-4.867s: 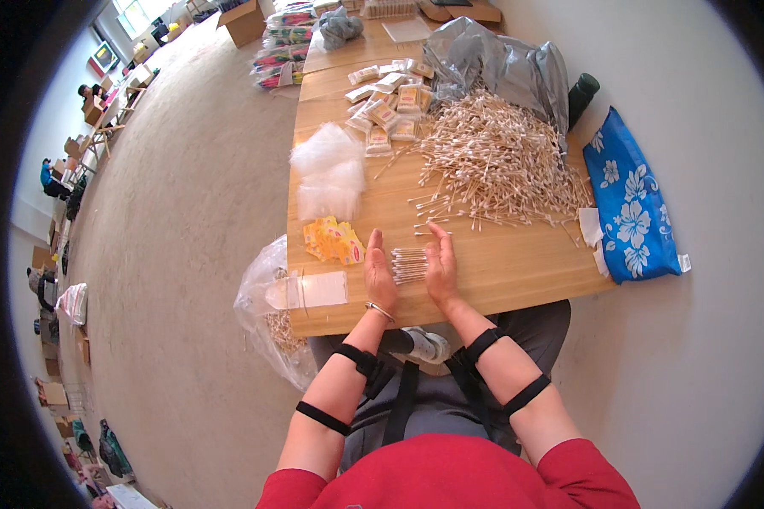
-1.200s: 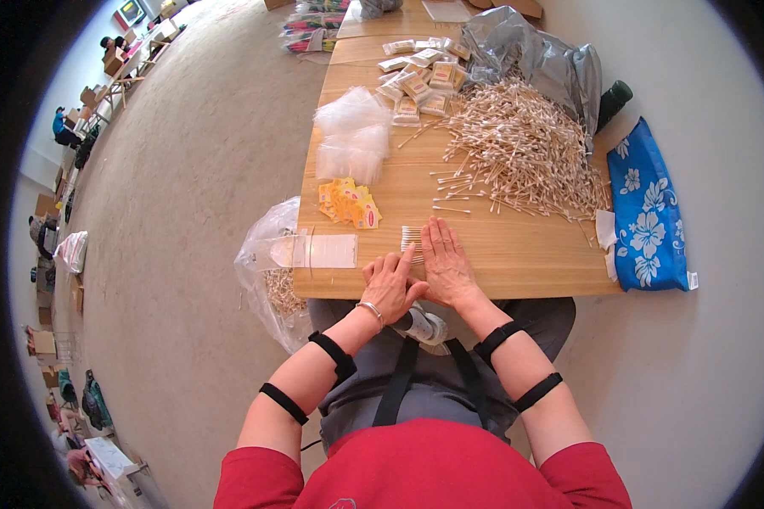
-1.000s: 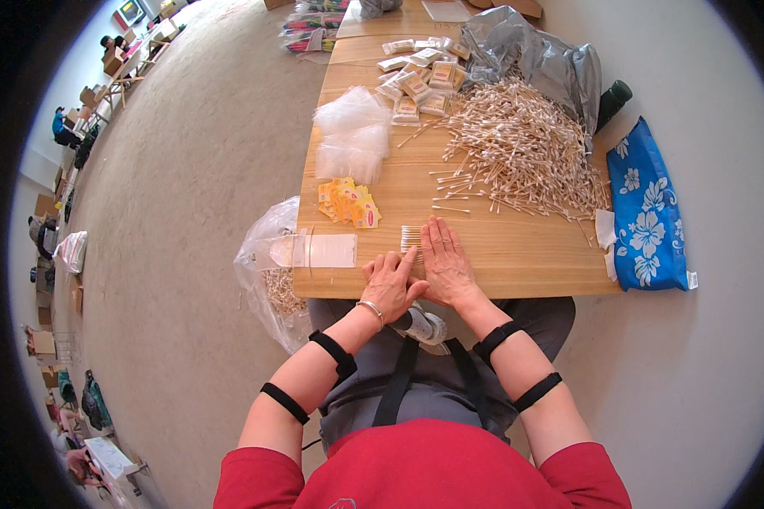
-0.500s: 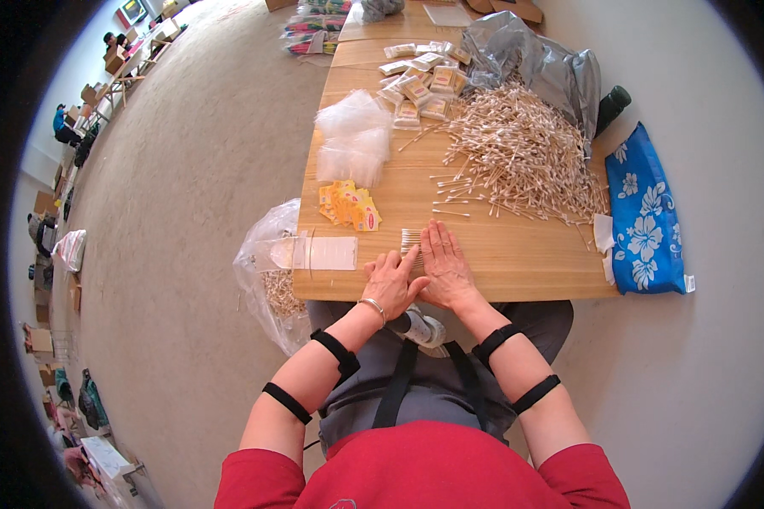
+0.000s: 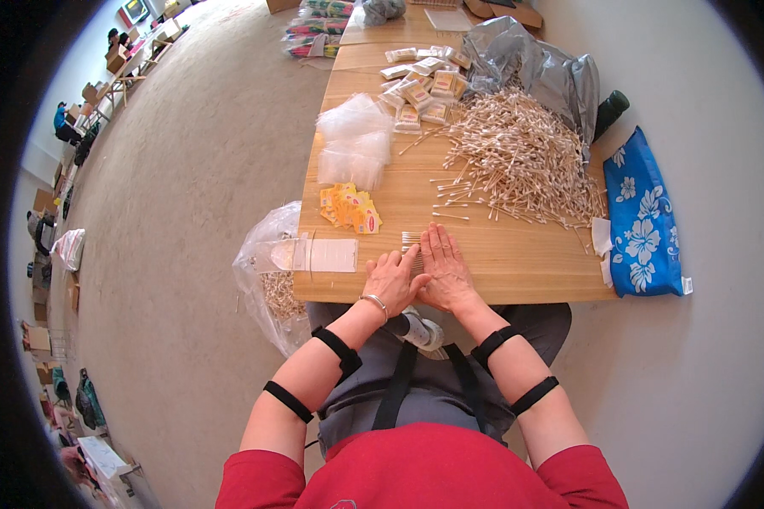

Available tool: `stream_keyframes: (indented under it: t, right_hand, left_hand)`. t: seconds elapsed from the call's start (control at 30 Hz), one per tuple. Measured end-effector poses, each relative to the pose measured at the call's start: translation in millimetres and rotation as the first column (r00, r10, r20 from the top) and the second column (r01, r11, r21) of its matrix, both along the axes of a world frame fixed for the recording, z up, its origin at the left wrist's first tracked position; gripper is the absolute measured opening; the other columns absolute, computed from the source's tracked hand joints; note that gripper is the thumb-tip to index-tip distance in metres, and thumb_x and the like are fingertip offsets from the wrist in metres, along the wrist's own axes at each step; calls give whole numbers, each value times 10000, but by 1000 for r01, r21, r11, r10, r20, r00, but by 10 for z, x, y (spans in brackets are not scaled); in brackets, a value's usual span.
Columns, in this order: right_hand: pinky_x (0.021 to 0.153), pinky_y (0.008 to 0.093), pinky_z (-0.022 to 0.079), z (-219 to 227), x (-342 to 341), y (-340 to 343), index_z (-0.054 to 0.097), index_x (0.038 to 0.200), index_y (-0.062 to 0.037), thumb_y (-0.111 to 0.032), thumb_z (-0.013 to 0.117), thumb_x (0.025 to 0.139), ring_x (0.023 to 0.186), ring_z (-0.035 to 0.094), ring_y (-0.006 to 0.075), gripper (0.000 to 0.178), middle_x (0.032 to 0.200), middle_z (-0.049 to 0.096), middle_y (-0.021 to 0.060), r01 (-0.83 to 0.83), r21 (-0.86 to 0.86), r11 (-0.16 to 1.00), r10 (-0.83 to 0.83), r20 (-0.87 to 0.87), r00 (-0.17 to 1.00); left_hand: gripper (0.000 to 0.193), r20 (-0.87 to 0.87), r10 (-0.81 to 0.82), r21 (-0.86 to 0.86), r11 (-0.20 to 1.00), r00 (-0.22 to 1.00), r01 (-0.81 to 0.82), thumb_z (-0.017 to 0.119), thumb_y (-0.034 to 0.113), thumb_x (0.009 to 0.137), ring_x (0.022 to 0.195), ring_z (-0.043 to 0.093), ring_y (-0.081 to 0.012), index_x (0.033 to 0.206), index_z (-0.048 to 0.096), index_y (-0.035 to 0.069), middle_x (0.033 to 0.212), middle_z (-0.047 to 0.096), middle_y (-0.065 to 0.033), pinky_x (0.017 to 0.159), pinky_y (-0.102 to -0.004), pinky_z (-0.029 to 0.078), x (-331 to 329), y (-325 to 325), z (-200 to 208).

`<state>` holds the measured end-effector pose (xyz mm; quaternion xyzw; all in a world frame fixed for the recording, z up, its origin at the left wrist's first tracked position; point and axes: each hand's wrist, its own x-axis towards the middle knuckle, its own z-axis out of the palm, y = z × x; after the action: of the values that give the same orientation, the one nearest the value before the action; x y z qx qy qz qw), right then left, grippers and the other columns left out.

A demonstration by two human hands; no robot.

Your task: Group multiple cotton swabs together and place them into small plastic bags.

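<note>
Left hand (image 5: 388,280) half curls over cotton swabs (image 5: 411,240), its hold unclear; right hand (image 5: 447,276) lies flat beside them, gripping nothing

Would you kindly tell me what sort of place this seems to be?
Probably a packing workshop: a heap of cotton swabs, filled packets and clear plastic bags share the wooden table.
</note>
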<state>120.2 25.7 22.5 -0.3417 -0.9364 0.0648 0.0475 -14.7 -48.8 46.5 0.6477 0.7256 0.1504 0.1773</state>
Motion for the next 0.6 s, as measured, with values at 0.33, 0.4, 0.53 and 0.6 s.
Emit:
stream_keyframes:
  t: [0.33, 0.4, 0.53, 0.6]
  right_hand:
    - [1154, 419, 62, -13, 4, -9, 170, 1431, 44, -506, 547, 750, 1421, 71, 323, 953, 1513, 115, 215, -1, 41, 999, 2, -32, 999]
    - [1154, 422, 60, 3, 0, -10, 171, 1434, 40, -529, 536, 756, 1422, 72, 320, 957, 1513, 118, 212, -2, -18, 1000, 1, -48, 999]
    - [1153, 426, 75, 36, 6, -9, 155, 1431, 52, -491, 546, 765, 1416, 84, 344, 944, 1503, 124, 236, -14, -48, 999, 11, -58, 998]
    - [1152, 425, 76, 13, 5, -5, 164, 1431, 48, -506, 544, 766, 1415, 92, 341, 946, 1504, 130, 232, -1, -4, 1000, 1, -36, 999]
  left_hand:
    - [676, 22, 33, -131, 991, 999, -29, 515, 490, 870, 1090, 521, -339, 1427, 298, 173, 1163, 557, -154, 902, -486, 346, -9, 117, 84]
    - [678, 25, 38, -184, 982, 999, -33, 519, 483, 869, 1105, 521, -345, 1429, 293, 174, 1183, 558, -157, 909, -496, 350, -17, 128, 104]
    - [667, 38, 6, -153, 988, 999, 0, 517, 462, 879, 1110, 521, -350, 1432, 287, 168, 1186, 558, -161, 914, -510, 354, -41, 107, 93]
    - [665, 37, -15, -133, 991, 999, 20, 515, 458, 883, 1107, 522, -353, 1433, 284, 165, 1187, 558, -165, 910, -514, 355, -41, 103, 70]
